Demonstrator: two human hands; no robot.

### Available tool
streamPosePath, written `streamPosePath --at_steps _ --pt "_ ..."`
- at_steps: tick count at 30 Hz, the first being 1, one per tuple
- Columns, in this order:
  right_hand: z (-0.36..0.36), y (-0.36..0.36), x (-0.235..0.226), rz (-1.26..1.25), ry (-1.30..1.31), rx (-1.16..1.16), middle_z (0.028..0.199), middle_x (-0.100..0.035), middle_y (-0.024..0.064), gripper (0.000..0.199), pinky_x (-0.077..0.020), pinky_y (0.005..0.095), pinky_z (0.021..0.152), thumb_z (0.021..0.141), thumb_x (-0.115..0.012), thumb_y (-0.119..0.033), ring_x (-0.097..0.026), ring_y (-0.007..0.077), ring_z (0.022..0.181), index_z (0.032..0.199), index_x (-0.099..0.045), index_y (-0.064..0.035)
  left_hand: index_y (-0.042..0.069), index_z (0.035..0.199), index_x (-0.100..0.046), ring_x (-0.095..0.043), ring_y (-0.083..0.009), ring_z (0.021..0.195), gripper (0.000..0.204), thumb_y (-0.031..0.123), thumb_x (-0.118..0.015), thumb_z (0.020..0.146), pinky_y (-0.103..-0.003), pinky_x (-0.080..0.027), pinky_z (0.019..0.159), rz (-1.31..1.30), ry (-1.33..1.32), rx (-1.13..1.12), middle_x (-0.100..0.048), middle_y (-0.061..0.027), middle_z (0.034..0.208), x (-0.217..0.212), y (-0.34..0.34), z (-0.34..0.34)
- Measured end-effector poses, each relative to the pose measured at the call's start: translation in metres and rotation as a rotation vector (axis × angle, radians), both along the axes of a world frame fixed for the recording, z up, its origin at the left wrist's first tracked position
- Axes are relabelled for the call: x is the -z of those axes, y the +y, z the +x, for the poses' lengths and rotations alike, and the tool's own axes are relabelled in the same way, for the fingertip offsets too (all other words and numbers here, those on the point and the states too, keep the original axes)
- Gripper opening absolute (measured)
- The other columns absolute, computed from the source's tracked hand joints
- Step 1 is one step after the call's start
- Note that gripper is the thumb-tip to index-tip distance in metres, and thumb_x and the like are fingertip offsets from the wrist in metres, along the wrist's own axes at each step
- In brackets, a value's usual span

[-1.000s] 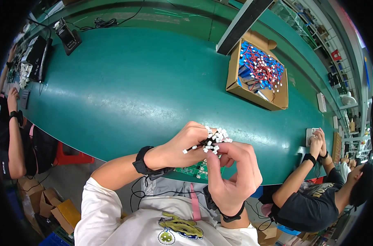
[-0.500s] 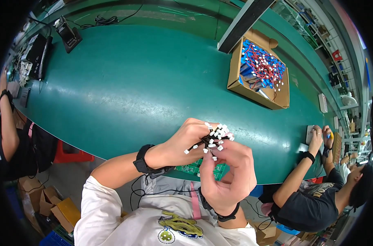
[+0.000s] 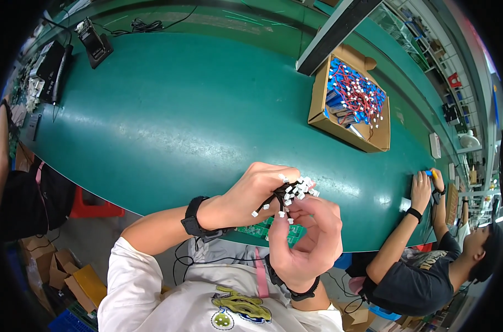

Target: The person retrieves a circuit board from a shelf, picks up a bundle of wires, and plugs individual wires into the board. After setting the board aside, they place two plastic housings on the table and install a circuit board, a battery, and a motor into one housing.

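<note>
My left hand [image 3: 251, 191] is closed around a bundle of dark cables [image 3: 300, 189] with small white connectors on their ends. The connectors fan out above the fist, toward my right. Against the near side of the bundle, my right hand [image 3: 318, 235] is closed, thumb and forefinger pinching at one of the cables by its white connector [image 3: 290, 221]. The fingertips partly cover what they pinch. Below both hands, green circuit boards [image 3: 257, 228] lie at the table's near edge, partly hidden by my right hand.
A cardboard box [image 3: 348, 133] of blue cylindrical cells with red wires stands at the back right, beside a grey post [image 3: 334, 36]. Black devices [image 3: 55, 72] sit far left on the green table [image 3: 179, 105]. A co-worker [image 3: 412, 271] works at the right; another person's arm shows left.
The cable bundle has tilted a little to the right, and its connectors have shifted. My right hand has moved slightly down. The co-worker at the right has raised their hands with a blue-and-yellow object.
</note>
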State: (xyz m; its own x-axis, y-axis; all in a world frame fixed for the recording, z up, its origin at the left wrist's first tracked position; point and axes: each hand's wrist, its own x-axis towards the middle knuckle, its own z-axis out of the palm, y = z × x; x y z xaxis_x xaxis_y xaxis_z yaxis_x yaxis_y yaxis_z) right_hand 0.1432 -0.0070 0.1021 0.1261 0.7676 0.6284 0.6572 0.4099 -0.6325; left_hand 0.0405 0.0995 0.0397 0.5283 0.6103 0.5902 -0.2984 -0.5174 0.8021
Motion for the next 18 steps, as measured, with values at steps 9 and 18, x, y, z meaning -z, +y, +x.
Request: streamPosePath --at_steps 9,18 --pt "0.0 -0.004 0.002 -0.015 0.036 -0.003 0.106 -0.063 0.0212 0.052 -0.058 0.0261 0.064 0.075 -0.079 0.018 -0.067 0.0173 0.081 0.119 -0.054 0.0063 -0.001 0.093 -0.065 -0.047 -0.0218 0.056 0.012 0.0 -0.077 0.09 -0.034 -0.038 0.05 0.068 0.045 -0.092 -0.046 -0.0061 0.067 -0.005 -0.002 0.002" --pt "0.003 -0.009 0.009 0.05 0.033 -0.025 0.103 -0.062 0.0182 0.053 -0.0545 0.025 0.064 0.074 -0.083 0.015 -0.064 0.0192 0.086 0.118 -0.054 0.0045 0.0 0.079 -0.05 -0.042 -0.0251 0.057 0.031 0.004 -0.077 0.092 -0.038 -0.035 0.051 0.039 0.065 -0.133 -0.041 -0.0088 0.066 -0.009 -0.007 0.001"
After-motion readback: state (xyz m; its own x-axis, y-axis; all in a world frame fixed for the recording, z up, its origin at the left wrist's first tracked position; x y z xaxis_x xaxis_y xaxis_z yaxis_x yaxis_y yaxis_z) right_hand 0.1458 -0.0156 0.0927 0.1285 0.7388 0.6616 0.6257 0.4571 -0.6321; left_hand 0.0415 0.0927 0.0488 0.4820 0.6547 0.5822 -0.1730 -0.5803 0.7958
